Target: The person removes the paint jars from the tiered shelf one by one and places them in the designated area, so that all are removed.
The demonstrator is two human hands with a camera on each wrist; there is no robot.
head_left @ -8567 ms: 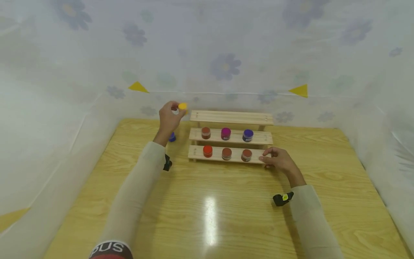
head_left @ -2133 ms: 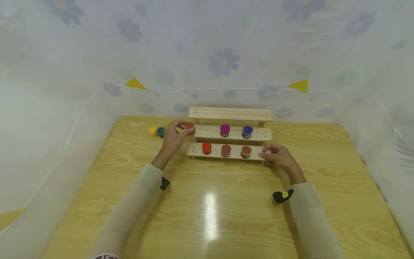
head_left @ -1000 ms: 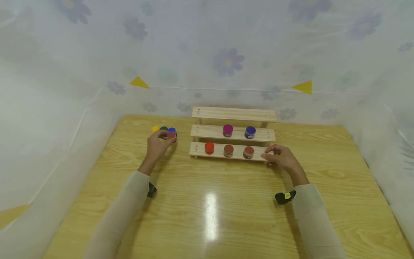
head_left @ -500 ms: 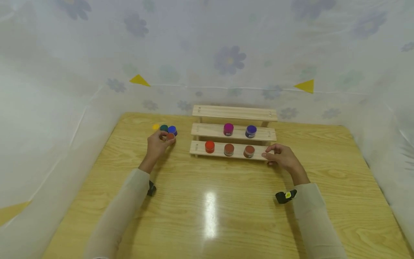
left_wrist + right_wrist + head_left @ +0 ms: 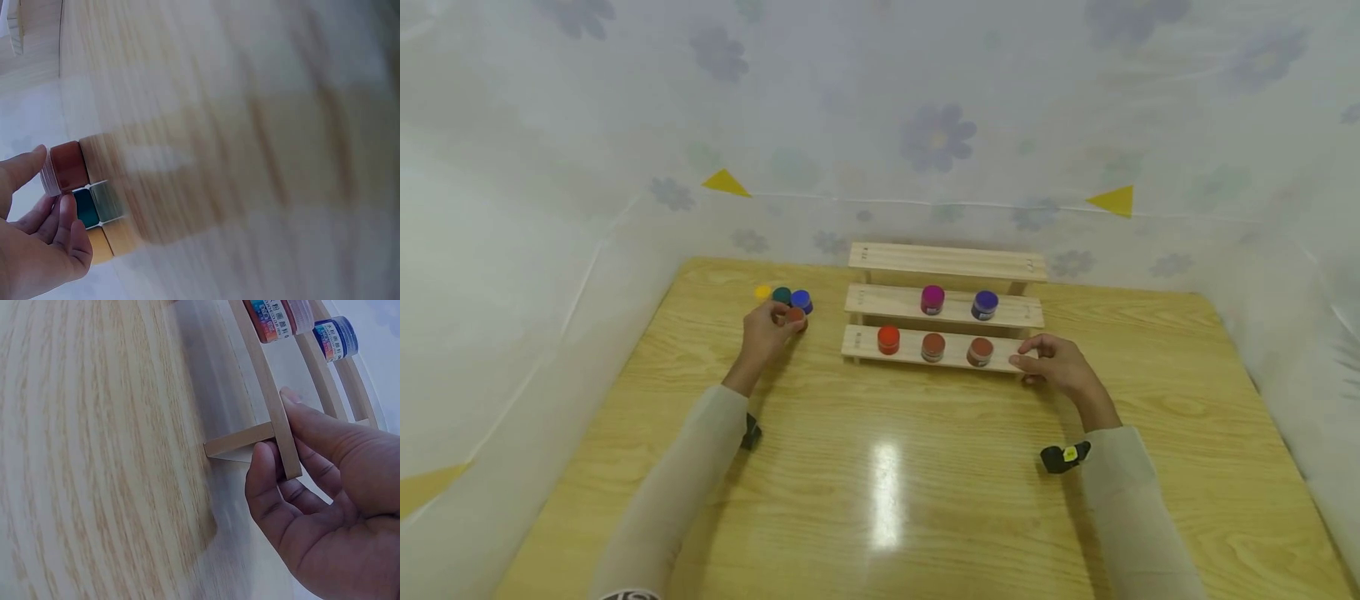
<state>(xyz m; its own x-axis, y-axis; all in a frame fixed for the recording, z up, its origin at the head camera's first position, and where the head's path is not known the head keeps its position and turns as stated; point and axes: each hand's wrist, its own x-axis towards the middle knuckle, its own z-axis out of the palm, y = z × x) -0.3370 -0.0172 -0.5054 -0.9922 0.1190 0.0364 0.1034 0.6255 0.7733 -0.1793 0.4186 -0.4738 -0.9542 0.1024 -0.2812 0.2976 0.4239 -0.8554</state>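
Observation:
My left hand [image 5: 763,335] pinches a brown paint jar [image 5: 795,317] between thumb and fingers. In the left wrist view that brown jar [image 5: 69,167] stands at the table surface, its base meeting its reflection. Close behind it are a blue jar [image 5: 801,301], a dark green jar [image 5: 782,296] and a yellow jar [image 5: 763,292], partly hidden by my hand. My right hand [image 5: 1056,365] grips the right end of the lowest board of a three-tier wooden rack [image 5: 859,343]; in the right wrist view my thumb lies on top of the board [image 5: 289,456], fingers beneath.
The lowest tier bears a red jar [image 5: 888,340] and two brown jars [image 5: 933,347]. On the middle tier stand a magenta jar [image 5: 932,300] and a purple-blue jar [image 5: 985,305]. A flowered curtain [image 5: 940,142] closes off the wooden table [image 5: 820,467] behind.
Earlier my left hand held the yellow jar, which now stands on the table. It then took the brown jar from the middle tier's left end down beside the blue jar. My right hand stayed.

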